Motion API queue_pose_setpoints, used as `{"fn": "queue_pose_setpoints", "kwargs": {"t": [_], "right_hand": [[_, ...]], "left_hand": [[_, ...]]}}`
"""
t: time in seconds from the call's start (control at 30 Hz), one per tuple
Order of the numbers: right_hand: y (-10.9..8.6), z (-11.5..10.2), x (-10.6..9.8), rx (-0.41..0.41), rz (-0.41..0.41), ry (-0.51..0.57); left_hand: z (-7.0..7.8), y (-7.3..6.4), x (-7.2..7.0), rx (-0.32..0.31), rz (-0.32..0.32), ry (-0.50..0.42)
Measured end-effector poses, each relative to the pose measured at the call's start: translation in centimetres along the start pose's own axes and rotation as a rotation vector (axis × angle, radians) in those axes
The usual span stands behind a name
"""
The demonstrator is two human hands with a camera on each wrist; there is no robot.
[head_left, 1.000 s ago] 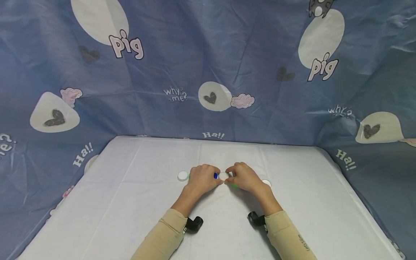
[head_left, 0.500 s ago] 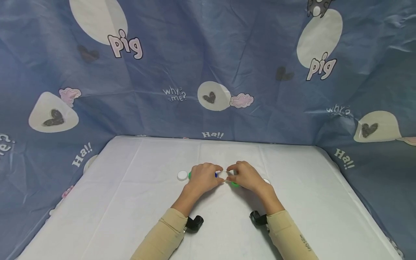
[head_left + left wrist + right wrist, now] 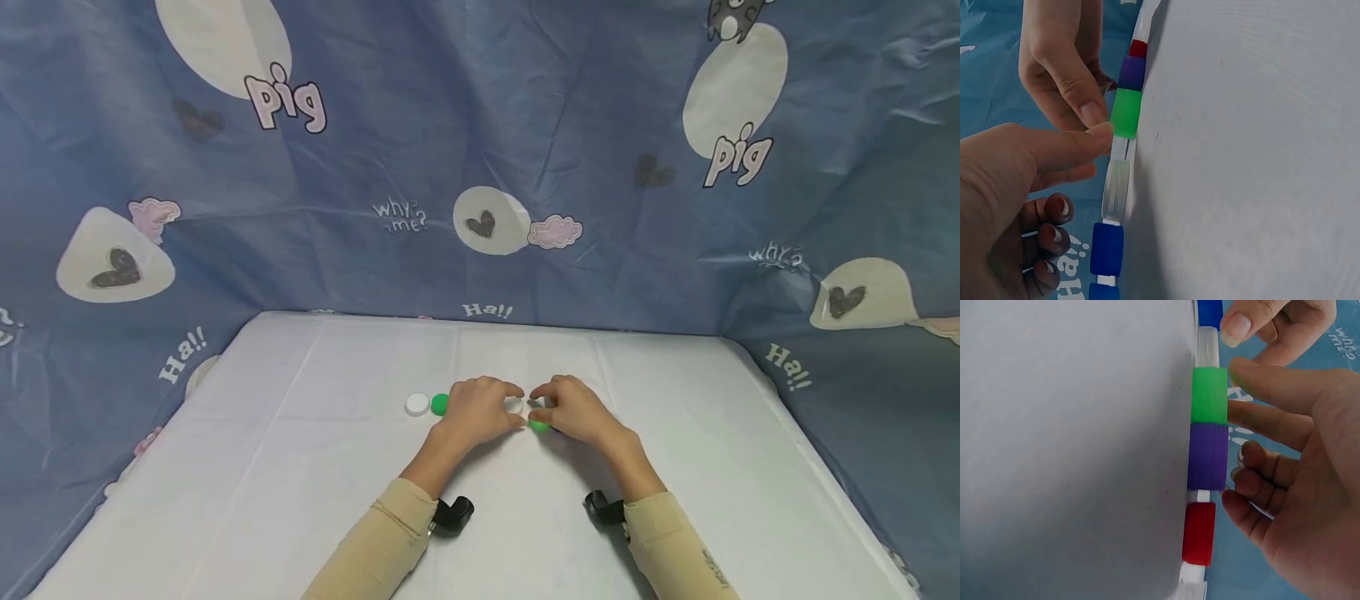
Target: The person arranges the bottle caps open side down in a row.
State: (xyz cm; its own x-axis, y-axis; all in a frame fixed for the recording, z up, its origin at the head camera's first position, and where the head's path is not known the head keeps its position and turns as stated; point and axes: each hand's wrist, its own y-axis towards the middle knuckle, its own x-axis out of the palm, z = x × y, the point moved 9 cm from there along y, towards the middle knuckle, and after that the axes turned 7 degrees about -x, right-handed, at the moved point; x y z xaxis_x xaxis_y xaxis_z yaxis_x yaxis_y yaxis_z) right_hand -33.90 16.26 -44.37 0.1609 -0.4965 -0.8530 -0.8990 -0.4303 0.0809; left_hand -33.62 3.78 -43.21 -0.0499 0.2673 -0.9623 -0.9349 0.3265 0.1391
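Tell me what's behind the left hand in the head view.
A green cap and a white cap peek out around the left hand. Everything between is covered; the left wrist view shows two blue caps nearby.

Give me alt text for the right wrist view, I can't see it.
A right hand is beside a line of small caps on a white tabletop: from the top, blue cap, whitish cap, green cap, purple cap, red cap, and something whitish at the bottom. A left hand is at the upper right, its thumb near the whitish cap.
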Motion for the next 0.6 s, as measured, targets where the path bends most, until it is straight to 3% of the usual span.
{"fn": "queue_pose_setpoints", "kwargs": {"t": [0.6], "right_hand": [[-1.2,1.5,-0.4,0.034,-0.032,0.025]], "left_hand": [[1.7,0.3,1.1,0.049,-0.021,0.009]]}}
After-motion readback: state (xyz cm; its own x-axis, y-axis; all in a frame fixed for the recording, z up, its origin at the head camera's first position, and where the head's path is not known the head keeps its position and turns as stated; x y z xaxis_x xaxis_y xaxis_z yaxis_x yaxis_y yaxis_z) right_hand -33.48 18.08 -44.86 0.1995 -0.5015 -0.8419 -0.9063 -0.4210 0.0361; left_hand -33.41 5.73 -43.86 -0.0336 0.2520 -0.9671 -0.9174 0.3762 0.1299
